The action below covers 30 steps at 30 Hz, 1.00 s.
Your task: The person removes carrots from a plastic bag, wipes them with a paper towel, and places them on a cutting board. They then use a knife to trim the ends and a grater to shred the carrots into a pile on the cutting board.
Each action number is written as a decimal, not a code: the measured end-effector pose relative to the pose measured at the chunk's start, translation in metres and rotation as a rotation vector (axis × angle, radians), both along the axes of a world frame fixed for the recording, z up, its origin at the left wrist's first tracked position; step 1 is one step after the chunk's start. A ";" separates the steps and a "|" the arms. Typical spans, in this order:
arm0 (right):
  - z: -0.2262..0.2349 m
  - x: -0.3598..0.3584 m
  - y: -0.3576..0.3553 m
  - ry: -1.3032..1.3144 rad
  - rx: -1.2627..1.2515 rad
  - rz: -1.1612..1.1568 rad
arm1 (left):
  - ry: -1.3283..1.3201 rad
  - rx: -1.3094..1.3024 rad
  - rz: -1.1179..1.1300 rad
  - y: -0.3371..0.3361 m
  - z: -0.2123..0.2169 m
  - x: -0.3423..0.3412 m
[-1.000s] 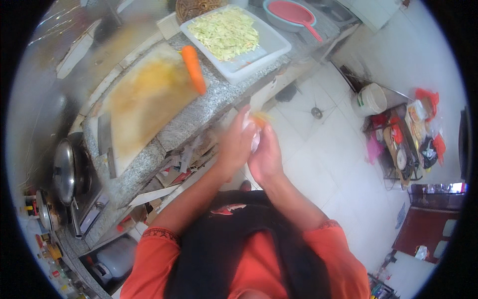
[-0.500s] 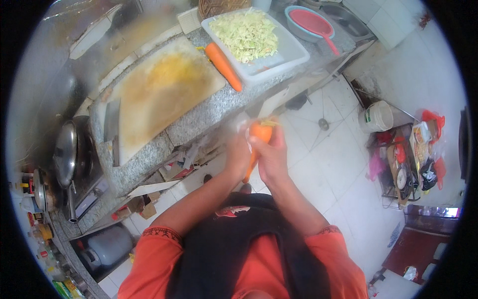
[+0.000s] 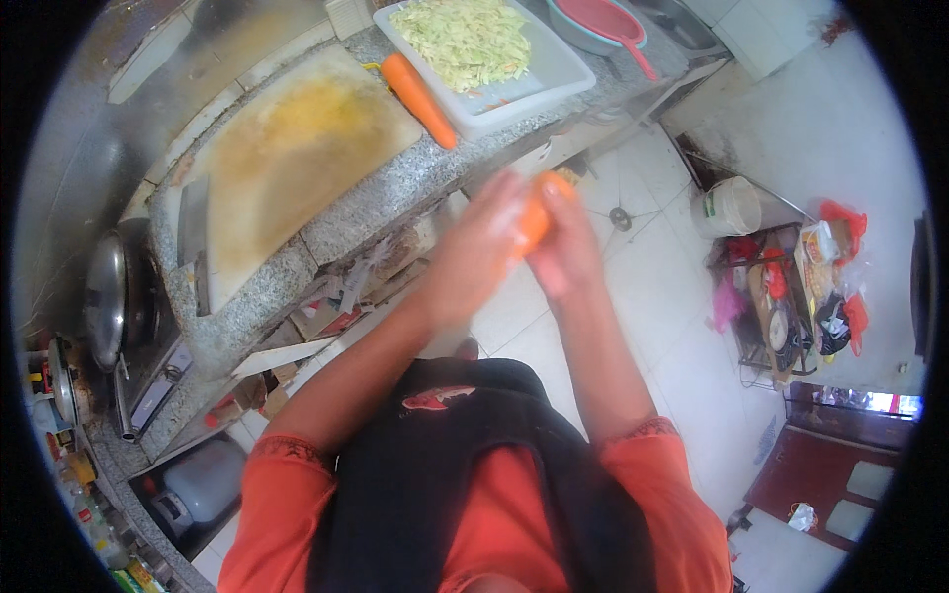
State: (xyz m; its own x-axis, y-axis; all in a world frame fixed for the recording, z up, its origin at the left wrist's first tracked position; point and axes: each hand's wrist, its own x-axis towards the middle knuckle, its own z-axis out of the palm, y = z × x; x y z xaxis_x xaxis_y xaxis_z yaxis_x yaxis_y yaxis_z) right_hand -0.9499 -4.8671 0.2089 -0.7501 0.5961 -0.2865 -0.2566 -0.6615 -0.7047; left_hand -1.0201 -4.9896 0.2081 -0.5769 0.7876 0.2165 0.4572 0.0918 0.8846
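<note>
My right hand (image 3: 566, 254) is closed around an orange carrot (image 3: 540, 210), held over the floor in front of the counter. Its thumb lies along the carrot near the thick end. My left hand (image 3: 478, 245) is against the carrot's left side, smeared by motion. Whether that hand grips a small tool is hidden by the blur. A second carrot (image 3: 419, 101) lies on the counter between the cutting board (image 3: 386, 127) and a white tub (image 3: 583, 84). Shredded cabbage (image 3: 465, 44) fills much of the tub.
A cleaver (image 3: 192, 233) lies along the board's left end. Lidded pans (image 3: 106, 296) stand at the far left. A red strainer (image 3: 605, 20) rests in a blue basin at the back. To the right are a white bucket (image 3: 733, 206) and a cluttered rack (image 3: 781, 306).
Both hands and the carrot have moved up, nearer the counter edge, and the left hand has slid along the carrot. The whole view has shifted slightly.
</note>
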 end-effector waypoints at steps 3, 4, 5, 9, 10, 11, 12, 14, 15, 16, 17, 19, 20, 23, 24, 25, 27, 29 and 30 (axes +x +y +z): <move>-0.007 0.002 0.003 0.127 -0.213 0.038 | 0.336 -0.109 -0.061 0.012 0.014 0.013; -0.004 0.003 0.002 0.213 -0.320 0.074 | 0.291 -0.119 -0.039 0.009 0.012 0.012; 0.000 0.006 0.000 0.222 -0.296 0.111 | 0.246 -0.128 -0.017 0.005 0.009 0.012; 0.009 0.020 -0.021 0.166 0.079 0.123 | 0.072 -0.050 -0.124 -0.007 0.019 0.007; 0.009 0.020 -0.027 0.126 0.235 0.105 | 0.104 0.017 -0.118 -0.008 0.015 0.011; 0.007 0.020 -0.028 0.149 0.173 0.143 | 0.134 0.084 -0.112 -0.008 0.007 0.016; 0.005 0.021 -0.028 0.173 0.111 0.181 | 0.164 0.151 -0.106 -0.008 0.001 0.020; 0.001 0.020 -0.028 0.170 0.024 0.178 | 0.243 0.143 -0.074 -0.009 -0.008 0.023; 0.001 0.018 -0.028 0.147 -0.003 0.136 | 0.281 0.139 -0.058 -0.011 -0.013 0.025; 0.001 0.015 -0.027 0.123 -0.033 0.094 | 0.200 0.050 -0.058 -0.013 -0.011 0.028; 0.002 0.015 -0.023 0.136 -0.045 0.081 | 0.118 -0.039 -0.059 -0.017 -0.007 0.032; 0.006 0.018 -0.015 0.165 -0.076 0.062 | 0.038 -0.126 -0.024 -0.027 -0.010 0.038; 0.007 0.018 -0.011 0.170 -0.053 0.062 | 0.039 -0.124 0.010 -0.033 -0.019 0.040; 0.013 0.015 0.001 0.190 -0.023 0.068 | -0.105 -0.124 0.079 -0.042 -0.039 0.043; 0.019 0.014 0.003 0.198 -0.045 0.078 | -0.178 -0.124 0.097 -0.044 -0.044 0.043; 0.022 0.014 0.005 0.204 -0.063 0.084 | -0.328 -0.119 -0.014 -0.044 -0.043 0.038; 0.017 0.012 0.014 0.366 -0.117 0.215 | -0.628 -0.100 -0.235 -0.038 -0.037 0.023; 0.013 0.007 0.020 0.525 -0.250 0.308 | -1.184 0.069 -0.662 -0.031 -0.016 0.014; 0.011 0.003 0.021 0.601 -0.353 0.336 | -1.456 0.161 -0.885 -0.029 -0.008 0.012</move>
State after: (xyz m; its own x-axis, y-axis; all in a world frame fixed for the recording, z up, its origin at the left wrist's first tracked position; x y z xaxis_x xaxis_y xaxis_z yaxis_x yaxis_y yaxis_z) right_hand -0.9467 -4.8464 0.2195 -0.9615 0.2575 0.0961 -0.2734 -0.9312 -0.2409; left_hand -1.0081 -5.0188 0.2000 0.2124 0.9759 0.0500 -0.8149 0.1487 0.5602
